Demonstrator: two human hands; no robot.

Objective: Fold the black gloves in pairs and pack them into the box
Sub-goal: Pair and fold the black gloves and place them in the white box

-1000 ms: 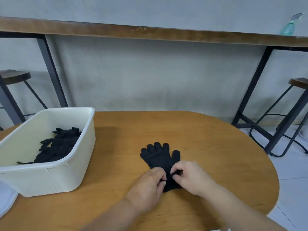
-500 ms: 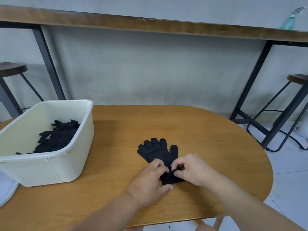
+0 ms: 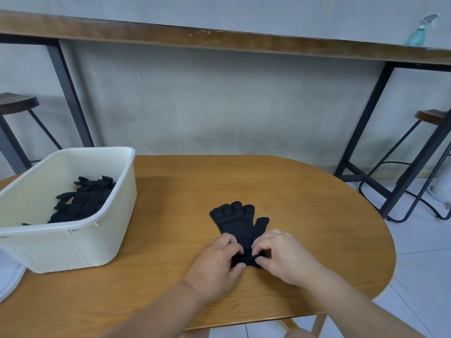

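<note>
A wooden oval table point(image 3: 170, 196) fills the lower half of the frame, with a long wooden counter point(image 3: 219, 40) on black legs running across the top. At the left sits a cream plastic box point(image 3: 80, 242), and a heap of black gloves point(image 3: 83, 203) lies inside it against the right wall. Just right of centre, a stacked pair of gloves point(image 3: 238, 224) lies flat on the table, finger ends pointing toward the top of the frame. Both hands meet at its cuff — the left hand point(image 3: 217, 264) has thumb and curled fingers gripping the cuff's left side, and the right hand point(image 3: 284, 257) pinches the bunched cuff fabric from the right. A spray bottle point(image 3: 422, 31) stands at the upper right.
</note>
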